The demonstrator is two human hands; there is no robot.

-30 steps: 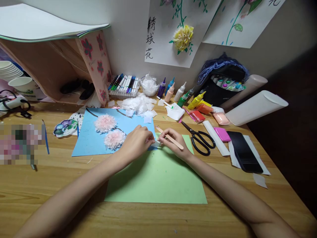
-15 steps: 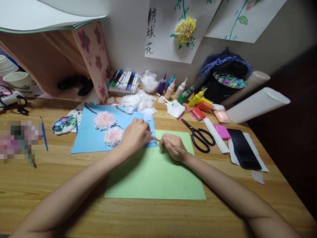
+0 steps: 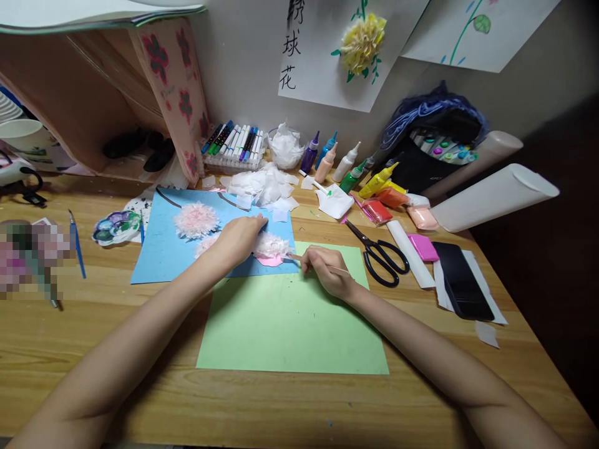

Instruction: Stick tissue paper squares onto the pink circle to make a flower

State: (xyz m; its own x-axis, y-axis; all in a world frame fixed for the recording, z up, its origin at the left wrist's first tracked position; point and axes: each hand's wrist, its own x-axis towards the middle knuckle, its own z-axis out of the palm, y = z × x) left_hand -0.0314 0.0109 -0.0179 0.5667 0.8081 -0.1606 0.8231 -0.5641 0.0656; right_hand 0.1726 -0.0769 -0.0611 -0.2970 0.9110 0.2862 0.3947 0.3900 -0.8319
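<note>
My right hand (image 3: 329, 271) is closed round a thin wooden stick (image 3: 339, 271), whose tip points left at a partly covered flower. That flower has white tissue ruffles (image 3: 272, 244) over a pink base (image 3: 270, 259) and sits on the blue paper (image 3: 159, 255). My left hand (image 3: 241, 240) hovers over the blue paper, just left of this flower, with its fingers mostly hidden beneath it. A fluffy pale pink flower (image 3: 196, 220) lies at the upper left of the sheet. Another pink flower (image 3: 204, 245) shows partly behind my left wrist.
Green paper (image 3: 292, 330) lies in front. Behind are tissue squares (image 3: 262, 186), markers (image 3: 236, 143), paint bottles (image 3: 346, 163) and a bowl of tissue (image 3: 285, 146). Black scissors (image 3: 381, 255), a pink clay packet (image 3: 423, 247) and a phone (image 3: 461, 280) lie right; a paintbrush (image 3: 78, 246) lies left.
My left hand has moved up and left off the white-and-pink flower, uncovering it. My right hand with the stick stays almost in place. The view has shifted slightly.
</note>
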